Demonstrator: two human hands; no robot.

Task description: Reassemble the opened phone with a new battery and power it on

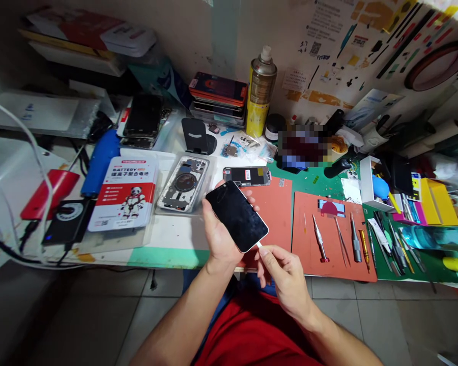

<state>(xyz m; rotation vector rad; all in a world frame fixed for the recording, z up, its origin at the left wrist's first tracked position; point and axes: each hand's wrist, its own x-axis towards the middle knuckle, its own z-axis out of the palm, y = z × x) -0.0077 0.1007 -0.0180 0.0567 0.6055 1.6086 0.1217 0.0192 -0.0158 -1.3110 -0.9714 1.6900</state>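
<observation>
A phone with a dark screen [237, 216] lies tilted across my left hand [222, 239], whose fingers wrap around its edges. My right hand [280, 269] pinches a small white plug [259, 245] at the lower right end of the phone. Just beyond the phone lies a phone part with a metal back [248, 176], on the edge of an orange mat [278, 218]. An opened phone housing [185, 184] rests in a clear plastic tray to the left.
Battery box [125, 195], blue object [101, 162] and red object [51, 193] stand left. Yellow spray can [260, 91] is behind. Right, a second orange mat [309, 259] holds a screwdriver [319, 239] and tweezers [342, 239]. A white cable [34, 137] hangs at far left.
</observation>
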